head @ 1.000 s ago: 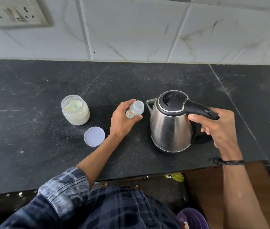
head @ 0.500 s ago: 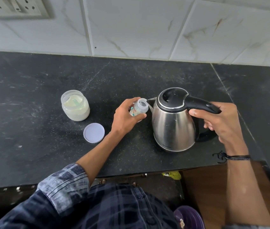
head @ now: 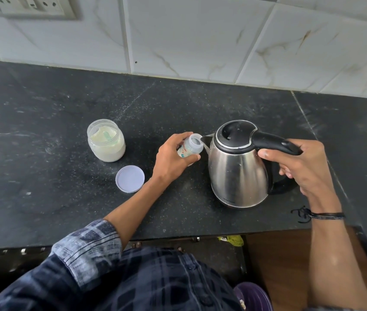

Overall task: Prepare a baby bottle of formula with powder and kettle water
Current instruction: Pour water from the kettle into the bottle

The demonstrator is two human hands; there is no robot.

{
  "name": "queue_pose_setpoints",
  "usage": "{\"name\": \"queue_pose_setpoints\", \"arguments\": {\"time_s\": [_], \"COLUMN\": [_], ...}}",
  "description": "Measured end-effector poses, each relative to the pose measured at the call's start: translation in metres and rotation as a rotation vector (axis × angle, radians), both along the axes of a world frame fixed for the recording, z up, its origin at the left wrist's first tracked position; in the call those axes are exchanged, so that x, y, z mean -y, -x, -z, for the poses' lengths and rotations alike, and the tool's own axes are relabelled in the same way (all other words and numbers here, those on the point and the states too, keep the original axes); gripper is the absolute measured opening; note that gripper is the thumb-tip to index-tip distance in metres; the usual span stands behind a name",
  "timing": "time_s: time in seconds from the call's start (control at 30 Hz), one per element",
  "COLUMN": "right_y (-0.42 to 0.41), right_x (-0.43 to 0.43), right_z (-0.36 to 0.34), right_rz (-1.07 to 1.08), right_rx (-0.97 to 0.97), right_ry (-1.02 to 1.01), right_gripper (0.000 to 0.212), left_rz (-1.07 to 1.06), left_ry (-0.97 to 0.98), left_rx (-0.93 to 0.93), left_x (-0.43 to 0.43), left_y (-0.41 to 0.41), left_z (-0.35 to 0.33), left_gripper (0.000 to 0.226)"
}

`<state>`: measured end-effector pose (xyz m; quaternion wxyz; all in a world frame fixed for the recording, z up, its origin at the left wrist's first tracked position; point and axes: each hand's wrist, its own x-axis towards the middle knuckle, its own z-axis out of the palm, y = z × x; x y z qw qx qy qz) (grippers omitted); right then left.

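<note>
The small clear plastic baby bottle with printed side [head: 190, 149] is sitting in the left hand [head: 173, 159], fingers wrapped around its body, open neck tilted toward the spout [head: 206, 140] of the brushed-steel electric kettle with black lid and handle [head: 237, 169]. Neck and spout are just beside each other, close to touching. The right hand [head: 301, 164] is closing around the black handle; the kettle looks to be standing on the dark speckled stone counter [head: 43, 194], not yet tipped.

Judgement: pour step is about to start. To do it well, the person should be holding the bottle upright and braced under the spout lip, tipping slowly, thin stream, since the neck is narrow. Hot water near the left fingertips is the risk.

Outward from the left grip: the round white lid [head: 130, 178] is lying near the wrist, and the open clear jar of pale powder [head: 106, 141] is standing beyond it.
</note>
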<state>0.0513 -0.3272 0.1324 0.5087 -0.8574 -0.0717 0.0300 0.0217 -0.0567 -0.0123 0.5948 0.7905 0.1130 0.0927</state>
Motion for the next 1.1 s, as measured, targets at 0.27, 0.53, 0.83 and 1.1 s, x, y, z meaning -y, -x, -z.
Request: {"name": "queue_pose_setpoints", "arguments": {"time_s": [0.27,0.53,0.83,1.1], "right_y": [-0.002,-0.005,-0.007,-0.01], "right_x": [-0.005,-0.01,-0.01,-0.009], "right_z": [-0.004,-0.007,-0.007,-0.006], "right_rz": [-0.028,-0.027,-0.036,-0.034], "right_rx": [-0.006,-0.013,-0.009,-0.014], "right_ry": [0.023,0.047,0.04,0.036], "right_gripper": [0.027,0.052,0.027,0.03], "left_rz": [-0.003,-0.006,-0.007,-0.005], "left_ry": [-0.007,-0.014,-0.01,-0.007], "left_rx": [-0.005,-0.002,-0.011,-0.027], "left_x": [-0.002,-0.005,-0.005,-0.005], "left_y": [0.0,0.0,-0.002,-0.004], "left_z": [-0.001,0.0,0.001,0.003], "left_gripper": [0.066,0.066,0.068,0.069]}}
